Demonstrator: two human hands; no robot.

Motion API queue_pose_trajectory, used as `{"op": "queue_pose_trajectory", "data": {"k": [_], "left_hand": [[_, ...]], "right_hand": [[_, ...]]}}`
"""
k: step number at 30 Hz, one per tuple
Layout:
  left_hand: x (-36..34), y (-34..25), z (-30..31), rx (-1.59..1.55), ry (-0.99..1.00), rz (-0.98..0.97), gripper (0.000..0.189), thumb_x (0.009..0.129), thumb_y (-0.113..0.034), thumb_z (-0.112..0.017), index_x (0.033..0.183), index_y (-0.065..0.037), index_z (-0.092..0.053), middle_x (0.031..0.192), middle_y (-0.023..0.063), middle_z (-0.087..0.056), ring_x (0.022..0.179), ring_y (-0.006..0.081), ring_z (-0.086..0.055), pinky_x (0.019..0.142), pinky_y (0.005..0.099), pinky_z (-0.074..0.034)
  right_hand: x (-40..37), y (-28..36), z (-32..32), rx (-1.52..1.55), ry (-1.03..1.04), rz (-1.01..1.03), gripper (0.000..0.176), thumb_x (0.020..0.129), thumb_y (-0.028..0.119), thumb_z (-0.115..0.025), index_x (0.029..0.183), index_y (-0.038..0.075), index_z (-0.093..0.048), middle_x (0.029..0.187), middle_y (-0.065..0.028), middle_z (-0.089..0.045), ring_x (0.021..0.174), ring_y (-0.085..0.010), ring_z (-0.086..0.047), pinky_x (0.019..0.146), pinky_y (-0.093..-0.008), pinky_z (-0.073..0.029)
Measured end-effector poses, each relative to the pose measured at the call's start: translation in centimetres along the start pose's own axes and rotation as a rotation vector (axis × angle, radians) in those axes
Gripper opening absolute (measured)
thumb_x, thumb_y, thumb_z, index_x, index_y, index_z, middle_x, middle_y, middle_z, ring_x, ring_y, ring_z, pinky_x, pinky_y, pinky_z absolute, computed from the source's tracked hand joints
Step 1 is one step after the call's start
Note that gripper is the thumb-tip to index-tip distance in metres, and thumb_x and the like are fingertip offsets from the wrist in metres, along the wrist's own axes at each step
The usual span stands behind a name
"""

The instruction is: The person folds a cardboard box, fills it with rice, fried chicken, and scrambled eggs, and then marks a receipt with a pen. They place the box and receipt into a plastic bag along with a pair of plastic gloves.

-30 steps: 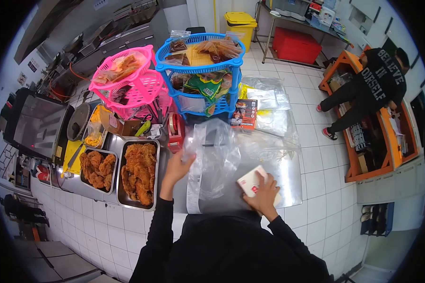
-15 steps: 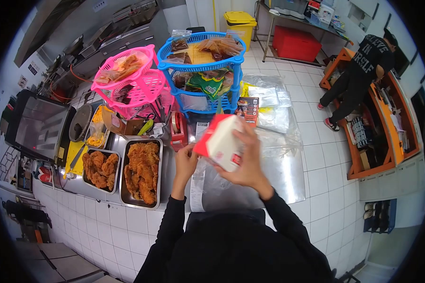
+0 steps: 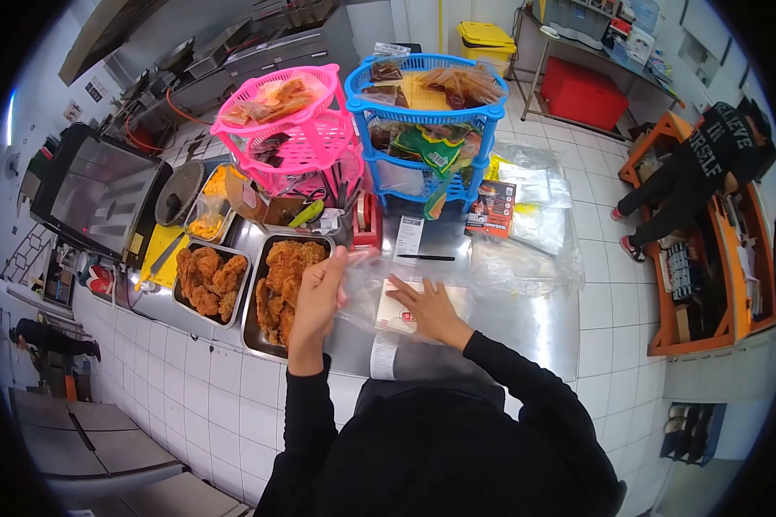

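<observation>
My left hand (image 3: 317, 297) is closed on the edge of a clear plastic bag (image 3: 364, 289), lifted a little above the table. Spread fingers of my right hand (image 3: 431, 312) lie over a white box (image 3: 394, 317) with a small red print. The box lies flat on the steel table, and the bag's film stretches across from my left hand to it. A paper receipt (image 3: 384, 360) sticks out below the box. Beyond it are a second receipt (image 3: 408, 234) and a black pen (image 3: 427, 258).
Trays of fried chicken (image 3: 295, 258) and smaller fried pieces (image 3: 209, 280) stand on the left. Behind are a pink rack (image 3: 306, 151), a blue rack (image 3: 431, 112) and a red tape dispenser (image 3: 366, 226). Clear bags (image 3: 526, 258) lie right. A person (image 3: 707, 168) stands at an orange shelf.
The red-and-white box has gone from my hands down onto the table. My left hand now grips a clear plastic bag, and my right hand has opened flat over the box. The view has shifted.
</observation>
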State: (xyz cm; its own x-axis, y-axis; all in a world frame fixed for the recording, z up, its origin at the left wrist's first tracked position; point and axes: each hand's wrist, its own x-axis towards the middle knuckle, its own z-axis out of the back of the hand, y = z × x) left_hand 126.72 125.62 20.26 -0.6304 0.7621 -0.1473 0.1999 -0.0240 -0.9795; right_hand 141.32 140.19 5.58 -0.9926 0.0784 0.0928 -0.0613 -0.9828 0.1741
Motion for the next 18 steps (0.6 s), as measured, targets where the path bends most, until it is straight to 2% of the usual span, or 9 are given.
{"op": "queue_pose_trajectory", "data": {"k": [2,4,6,9,10,12,14,16,18], "left_hand": [[-1.5,-2.6,-2.6,-0.055,0.054,0.008,0.047,0.100,-0.040,-0.046,0.107,0.001,-0.069,0.059,-0.0073,-0.051,0.047,-0.0009,-0.032,0.044,0.0173,-0.025],[-1.6,-3.4,-4.2,-0.109,0.116,0.015,0.047,0.100,-0.039,-0.046,0.108,0.001,-0.068,0.060,-0.0069,-0.052,0.047,-0.0008,-0.032,0.044,0.0170,-0.025],[-0.6,-3.7,-5.3,-0.215,0.041,-0.030,0.048,0.101,-0.039,-0.044,0.113,0.002,-0.066,0.060,-0.0066,-0.052,0.048,-0.0008,-0.034,0.046,0.0161,-0.027],[2.1,-1.4,-4.5,-0.186,0.019,-0.076,0.048,0.101,-0.039,-0.043,0.116,0.002,-0.064,0.061,-0.0071,-0.051,0.050,-0.0007,-0.036,0.049,0.0151,-0.029],[2.8,-0.9,-4.4,-0.149,-0.021,-0.090,0.049,0.101,-0.040,-0.043,0.117,0.002,-0.063,0.061,-0.0075,-0.050,0.050,-0.0004,-0.036,0.049,0.0150,-0.029],[2.7,-0.4,-5.1,-0.116,0.029,-0.069,0.049,0.101,-0.040,-0.042,0.112,0.002,-0.066,0.063,-0.0043,-0.056,0.051,0.0005,-0.042,0.051,0.0141,-0.034],[2.2,-0.2,-6.1,-0.014,0.154,-0.119,0.052,0.102,-0.041,-0.039,0.104,0.002,-0.068,0.069,0.0011,-0.063,0.054,0.0038,-0.052,0.054,0.0155,-0.042],[2.9,0.7,-5.0,-0.023,0.197,-0.130,0.058,0.100,-0.049,-0.038,0.101,0.001,-0.067,0.071,0.0025,-0.064,0.056,0.0078,-0.056,0.057,0.0194,-0.047],[4.3,2.5,-3.5,0.140,0.167,0.000,0.062,0.099,-0.054,-0.036,0.092,-0.001,-0.067,0.078,0.0068,-0.067,0.062,0.0125,-0.061,0.060,0.0261,-0.050]], "right_hand": [[-1.1,-0.4,0.2,-0.054,-0.002,-0.051,0.070,0.077,0.029,-0.068,0.141,0.022,-0.041,0.158,0.0028,-0.016,0.108,-0.0387,-0.048,0.085,-0.0504,-0.040],[-1.9,-1.6,0.4,-0.260,-0.009,-0.048,0.085,0.068,0.042,-0.076,0.142,0.023,-0.038,0.157,0.0018,-0.018,0.115,-0.0388,-0.047,0.091,-0.0539,-0.040],[-3.1,-3.5,2.8,-0.046,-0.029,0.016,0.072,0.078,0.026,-0.068,0.142,0.020,-0.037,0.157,0.0009,-0.017,0.124,-0.0440,-0.041,0.093,-0.0586,-0.039],[-7.4,-7.1,7.6,0.269,0.136,-0.033,0.083,0.071,0.029,-0.078,0.141,0.013,-0.037,0.143,-0.0112,-0.043,0.120,-0.0431,-0.048,0.098,-0.0466,-0.042],[-9.3,-6.8,10.9,0.362,0.166,-0.269,0.083,0.069,0.024,-0.079,0.140,0.010,-0.037,0.128,-0.0150,-0.055,0.114,-0.0394,-0.053,0.094,-0.0403,-0.045],[-10.8,-6.1,17.4,0.138,0.364,-0.586,0.075,0.070,0.020,-0.078,0.135,0.010,-0.042,0.116,-0.0143,-0.061,0.107,-0.0338,-0.057,0.086,-0.0445,-0.047],[-11.5,-6.8,19.0,0.171,0.356,-0.487,0.060,0.072,0.020,-0.076,0.123,0.009,-0.048,0.111,-0.0140,-0.063,0.100,-0.0342,-0.060,0.083,-0.0440,-0.048],[-11.5,-7.2,20.5,0.406,0.452,-0.356,0.049,0.076,0.023,-0.075,0.113,0.007,-0.049,0.084,-0.0169,-0.065,0.089,-0.0369,-0.063,0.073,-0.0450,-0.048],[-12.1,-7.4,19.6,0.488,0.361,-0.235,0.035,0.084,0.022,-0.069,0.109,0.008,-0.050,0.084,-0.0174,-0.066,0.087,-0.0376,-0.064,0.074,-0.0432,-0.049]]}}
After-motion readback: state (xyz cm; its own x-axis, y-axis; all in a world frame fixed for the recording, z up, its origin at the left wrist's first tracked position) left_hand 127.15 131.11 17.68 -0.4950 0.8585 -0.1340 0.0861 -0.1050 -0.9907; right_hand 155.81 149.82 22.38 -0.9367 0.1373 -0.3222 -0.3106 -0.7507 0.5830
